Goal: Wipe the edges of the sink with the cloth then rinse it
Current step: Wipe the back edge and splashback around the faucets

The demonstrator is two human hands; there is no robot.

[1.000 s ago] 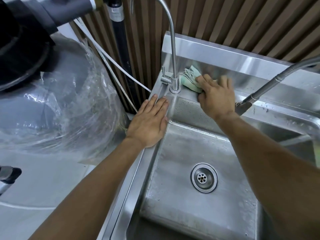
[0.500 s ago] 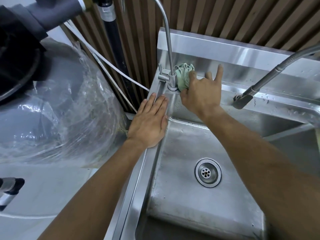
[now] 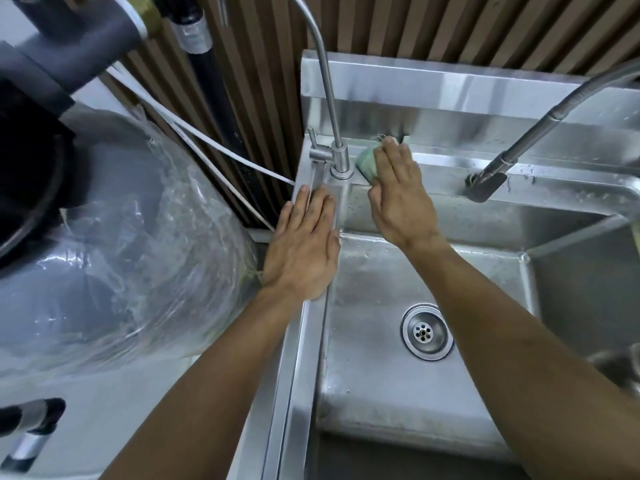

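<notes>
A pale green cloth (image 3: 366, 164) lies on the back ledge of the steel sink (image 3: 450, 164), just right of the thin tap's base (image 3: 341, 159). My right hand (image 3: 401, 195) presses flat on the cloth with straight fingers, covering most of it. My left hand (image 3: 303, 244) rests flat, fingers straight, on the sink's left rim (image 3: 298, 358), holding nothing.
A pull-out spray tap (image 3: 488, 180) hangs over the back ledge at the right. The drain (image 3: 426, 331) sits in the basin floor. A large grey tank wrapped in clear plastic (image 3: 114, 244) stands close to the left. A slatted wooden wall (image 3: 450, 26) rises behind.
My right hand has flattened over the cloth and slid it slightly right from the tap base. The left hand stays on the rim.
</notes>
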